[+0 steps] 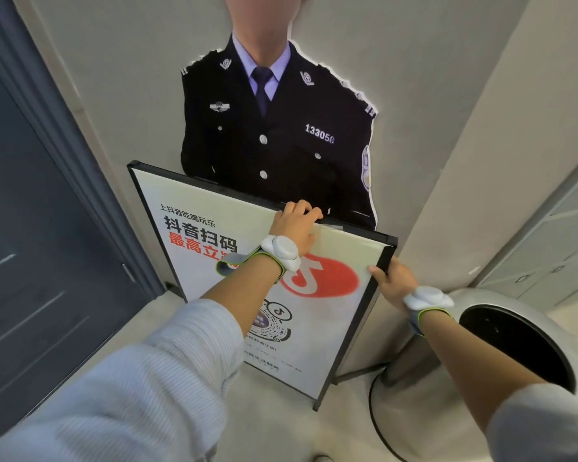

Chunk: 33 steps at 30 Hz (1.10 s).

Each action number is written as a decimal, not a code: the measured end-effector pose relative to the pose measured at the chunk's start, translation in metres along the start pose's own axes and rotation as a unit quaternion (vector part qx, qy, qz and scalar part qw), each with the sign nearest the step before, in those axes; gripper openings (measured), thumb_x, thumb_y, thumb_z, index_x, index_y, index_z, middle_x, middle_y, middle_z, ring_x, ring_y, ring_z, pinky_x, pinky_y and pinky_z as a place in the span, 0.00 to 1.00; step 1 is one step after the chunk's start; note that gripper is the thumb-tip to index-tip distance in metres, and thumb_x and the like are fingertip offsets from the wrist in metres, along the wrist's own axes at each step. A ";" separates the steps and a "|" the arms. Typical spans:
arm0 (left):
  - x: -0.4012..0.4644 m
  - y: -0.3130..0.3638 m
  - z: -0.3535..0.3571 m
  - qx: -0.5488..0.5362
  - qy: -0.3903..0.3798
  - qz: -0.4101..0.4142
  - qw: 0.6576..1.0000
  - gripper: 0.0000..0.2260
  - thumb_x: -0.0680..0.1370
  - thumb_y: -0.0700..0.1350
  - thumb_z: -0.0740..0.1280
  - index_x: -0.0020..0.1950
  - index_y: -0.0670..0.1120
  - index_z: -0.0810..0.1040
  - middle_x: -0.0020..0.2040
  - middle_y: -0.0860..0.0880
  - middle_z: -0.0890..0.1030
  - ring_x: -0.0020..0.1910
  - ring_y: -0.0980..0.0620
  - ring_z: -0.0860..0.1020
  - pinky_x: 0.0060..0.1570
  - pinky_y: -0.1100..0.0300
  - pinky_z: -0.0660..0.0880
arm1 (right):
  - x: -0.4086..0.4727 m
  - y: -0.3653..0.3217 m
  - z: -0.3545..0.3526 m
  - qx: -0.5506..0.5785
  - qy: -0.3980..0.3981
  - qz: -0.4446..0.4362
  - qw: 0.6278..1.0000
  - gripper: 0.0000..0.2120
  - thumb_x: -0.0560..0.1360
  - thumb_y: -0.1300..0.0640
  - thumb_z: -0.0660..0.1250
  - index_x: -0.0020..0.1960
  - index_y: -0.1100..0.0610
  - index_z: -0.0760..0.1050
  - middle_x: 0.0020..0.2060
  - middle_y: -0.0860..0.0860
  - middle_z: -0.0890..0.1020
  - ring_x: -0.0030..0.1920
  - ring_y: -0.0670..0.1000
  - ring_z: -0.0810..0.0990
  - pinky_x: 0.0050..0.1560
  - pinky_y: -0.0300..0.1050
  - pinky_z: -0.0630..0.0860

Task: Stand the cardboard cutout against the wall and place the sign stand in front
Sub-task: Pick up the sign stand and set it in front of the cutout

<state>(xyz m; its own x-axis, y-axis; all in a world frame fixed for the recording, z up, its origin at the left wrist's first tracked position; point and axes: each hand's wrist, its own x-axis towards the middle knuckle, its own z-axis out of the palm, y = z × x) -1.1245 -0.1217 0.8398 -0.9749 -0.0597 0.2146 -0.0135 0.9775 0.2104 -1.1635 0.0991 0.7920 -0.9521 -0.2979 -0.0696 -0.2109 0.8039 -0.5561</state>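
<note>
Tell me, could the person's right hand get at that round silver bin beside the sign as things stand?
Probably yes. The silver bin stands right beside the right hand, with nothing between them. But that hand grips the right edge of the sign stand, so it would need to let go; the left hand holds the top edge.

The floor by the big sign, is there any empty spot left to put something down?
Yes. Bare floor lies between the dark door and the sign stand. The right is crowded: the round bin sits close beside the stand, where the right hand grips. The cardboard cutout fills the wall behind.
</note>
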 end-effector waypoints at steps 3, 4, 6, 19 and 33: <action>0.017 0.001 0.006 0.001 -0.003 -0.003 1.000 0.20 0.76 0.41 0.64 0.68 0.47 0.69 0.67 0.46 0.69 0.64 0.43 0.67 0.62 0.50 0.68 | 0.017 0.007 -0.004 -0.021 -0.008 -0.002 1.000 0.21 0.78 0.51 0.60 0.63 0.66 0.66 0.56 0.66 0.79 0.55 0.66 0.77 0.52 0.53 0.72; 0.022 0.002 0.007 0.000 -0.005 -0.005 1.000 0.20 0.76 0.41 0.64 0.68 0.48 0.69 0.67 0.46 0.69 0.64 0.43 0.67 0.62 0.50 0.68 | 0.022 0.009 -0.006 -0.033 -0.015 0.001 0.999 0.22 0.78 0.50 0.59 0.63 0.66 0.66 0.55 0.65 0.79 0.55 0.66 0.77 0.52 0.53 0.73; 0.036 0.003 0.010 0.000 -0.005 -0.005 1.000 0.20 0.76 0.40 0.64 0.67 0.48 0.69 0.67 0.46 0.69 0.64 0.43 0.67 0.61 0.50 0.68 | 0.036 0.013 -0.012 -0.063 -0.026 0.004 0.998 0.23 0.78 0.47 0.58 0.62 0.65 0.67 0.55 0.64 0.79 0.55 0.65 0.77 0.52 0.54 0.74; 0.067 0.003 0.022 0.010 0.010 -0.006 1.000 0.19 0.76 0.40 0.64 0.66 0.46 0.70 0.66 0.44 0.69 0.63 0.41 0.68 0.62 0.49 0.67 | 0.062 0.022 -0.018 -0.103 -0.014 -0.017 0.994 0.22 0.77 0.44 0.59 0.56 0.63 0.71 0.49 0.62 0.82 0.50 0.63 0.79 0.43 0.48 0.71; 0.065 0.005 0.019 -0.024 0.001 0.011 1.000 0.18 0.76 0.38 0.64 0.66 0.45 0.71 0.66 0.44 0.70 0.64 0.42 0.67 0.64 0.48 0.67 | 0.049 0.029 -0.013 -0.080 0.004 -0.025 0.996 0.23 0.76 0.42 0.59 0.49 0.64 0.72 0.43 0.62 0.83 0.45 0.63 0.80 0.40 0.49 0.71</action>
<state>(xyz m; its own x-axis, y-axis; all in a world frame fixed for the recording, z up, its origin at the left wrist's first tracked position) -1.1926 -0.1168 0.8363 -0.9744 -0.0389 0.2214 0.0184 0.9678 0.2510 -1.2194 0.1141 0.7830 -0.9414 -0.3351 -0.0380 -0.2895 0.8607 -0.4187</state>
